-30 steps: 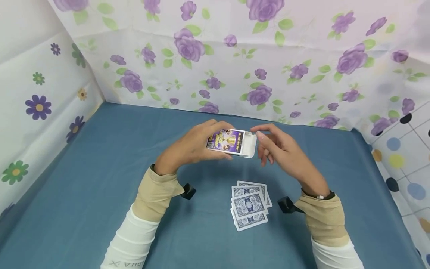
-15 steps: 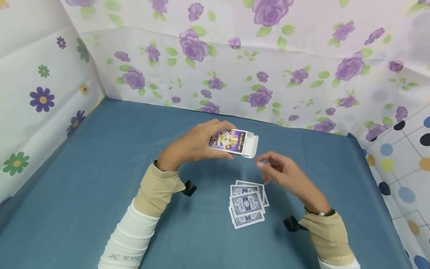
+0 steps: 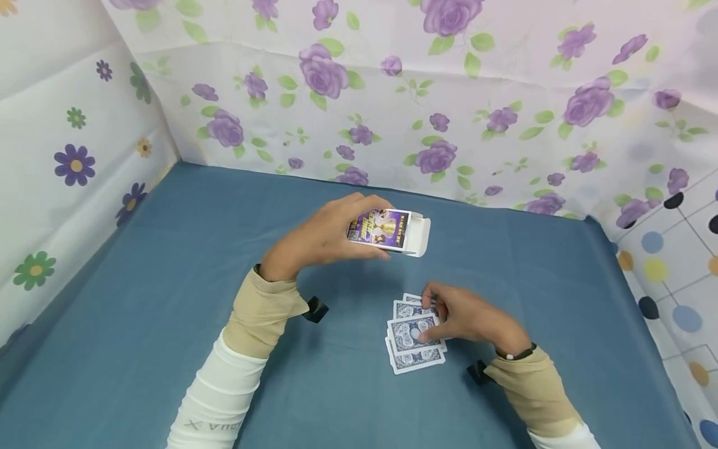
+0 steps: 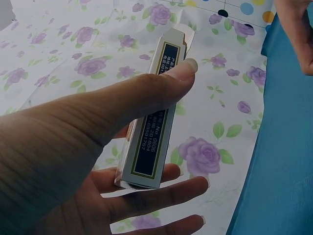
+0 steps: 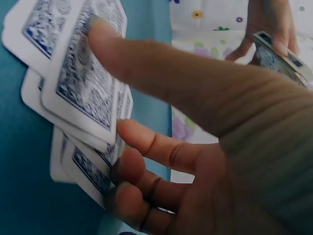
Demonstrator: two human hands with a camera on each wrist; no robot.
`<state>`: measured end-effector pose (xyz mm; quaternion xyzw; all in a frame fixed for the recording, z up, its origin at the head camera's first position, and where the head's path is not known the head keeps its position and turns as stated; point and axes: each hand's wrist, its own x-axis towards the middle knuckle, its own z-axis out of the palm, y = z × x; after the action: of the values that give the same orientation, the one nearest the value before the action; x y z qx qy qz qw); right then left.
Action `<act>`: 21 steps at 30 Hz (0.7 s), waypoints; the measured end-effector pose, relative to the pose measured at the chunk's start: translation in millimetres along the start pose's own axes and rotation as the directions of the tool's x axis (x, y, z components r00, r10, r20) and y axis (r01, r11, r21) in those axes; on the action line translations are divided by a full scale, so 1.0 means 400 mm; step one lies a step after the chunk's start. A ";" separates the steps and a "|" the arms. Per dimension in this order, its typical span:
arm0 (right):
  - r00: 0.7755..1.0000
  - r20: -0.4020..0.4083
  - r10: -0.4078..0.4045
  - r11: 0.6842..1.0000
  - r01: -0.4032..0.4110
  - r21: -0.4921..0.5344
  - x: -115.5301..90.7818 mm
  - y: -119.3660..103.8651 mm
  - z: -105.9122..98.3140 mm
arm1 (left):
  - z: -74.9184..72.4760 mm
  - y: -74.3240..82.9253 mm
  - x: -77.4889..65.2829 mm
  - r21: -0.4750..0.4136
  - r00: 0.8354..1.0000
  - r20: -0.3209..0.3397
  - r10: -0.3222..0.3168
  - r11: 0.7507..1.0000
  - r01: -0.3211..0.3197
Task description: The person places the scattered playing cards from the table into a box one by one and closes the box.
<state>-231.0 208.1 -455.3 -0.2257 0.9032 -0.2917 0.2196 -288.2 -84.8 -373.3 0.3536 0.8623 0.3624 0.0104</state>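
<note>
My left hand [image 3: 331,232] holds a small card box [image 3: 381,228] above the cloth, thumb on one narrow side. Its purple front shows a gold trophy, and the white end flap [image 3: 417,237] stands out to the right. Several playing cards [image 3: 412,337] with blue patterned backs lie overlapping on the cloth, face down. My right hand [image 3: 468,315] is at their right side. In the right wrist view its thumb [image 5: 105,44] lies across the back of the top card [image 5: 90,93]. The curled fingers [image 5: 134,134] of that hand meet the edges of the pile.
Blue cloth [image 3: 196,299] covers the table. Behind it hangs a white sheet with purple roses [image 3: 325,72], and a flowered sheet [image 3: 67,187] borders the left. Dotted, tile-patterned sheeting [image 3: 667,274] runs along the right edge.
My right hand has come away from the box's open end, moved down toward me and reached the playing cards. My left hand keeps the box in nearly the same place.
</note>
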 end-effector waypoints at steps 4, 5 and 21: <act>0.999 -0.033 0.027 0.998 -0.029 -0.062 0.000 -0.009 0.004 | -0.006 0.005 -0.003 0.004 1.000 0.004 0.001 1.000 -0.001; 0.999 -0.035 0.027 0.997 -0.029 -0.065 0.001 -0.009 0.005 | -0.006 0.006 -0.004 0.004 1.000 0.008 -0.001 1.000 0.001; 0.957 -0.145 -0.253 0.948 0.275 0.159 -0.030 0.010 -0.089 | 0.001 0.001 -0.001 0.028 1.000 0.026 -0.010 1.000 0.009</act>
<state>-241.4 232.6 -428.5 -0.3058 0.8471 -0.4108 0.1420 -287.6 -84.4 -373.4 0.3544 0.8687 0.3456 0.0184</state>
